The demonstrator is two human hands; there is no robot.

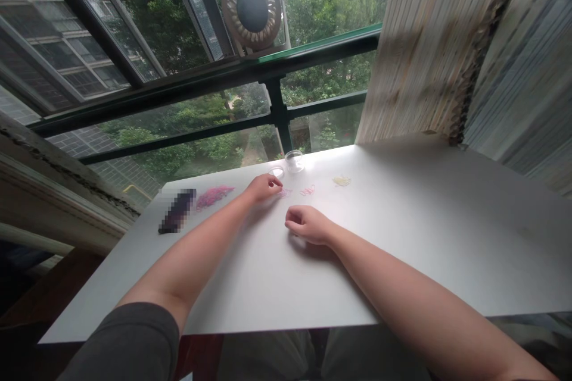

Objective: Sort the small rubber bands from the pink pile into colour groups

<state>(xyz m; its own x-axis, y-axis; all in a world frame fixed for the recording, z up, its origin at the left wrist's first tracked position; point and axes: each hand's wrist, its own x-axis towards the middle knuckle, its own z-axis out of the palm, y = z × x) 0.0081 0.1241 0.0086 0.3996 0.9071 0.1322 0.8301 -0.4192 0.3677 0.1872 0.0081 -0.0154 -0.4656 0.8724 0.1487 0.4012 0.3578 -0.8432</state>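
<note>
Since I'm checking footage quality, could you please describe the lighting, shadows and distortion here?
Head view: daylight glare whitens the table by the clear cup; soft shadows lie below the left hand and right hand; the dark object at left is pixelated; wide-angle stretching shows toward the edges.

On the table [250, 286], a heap of loops [213, 197] lies left of centre, three clusters [308, 190] run rightward from mid-frame, and a container [295, 166] stands just behind, below the upper-centre fan [252, 9].

There are 2 hands [308, 225], 4 loose piles [213, 197] and 1 fan [252, 8].
</note>
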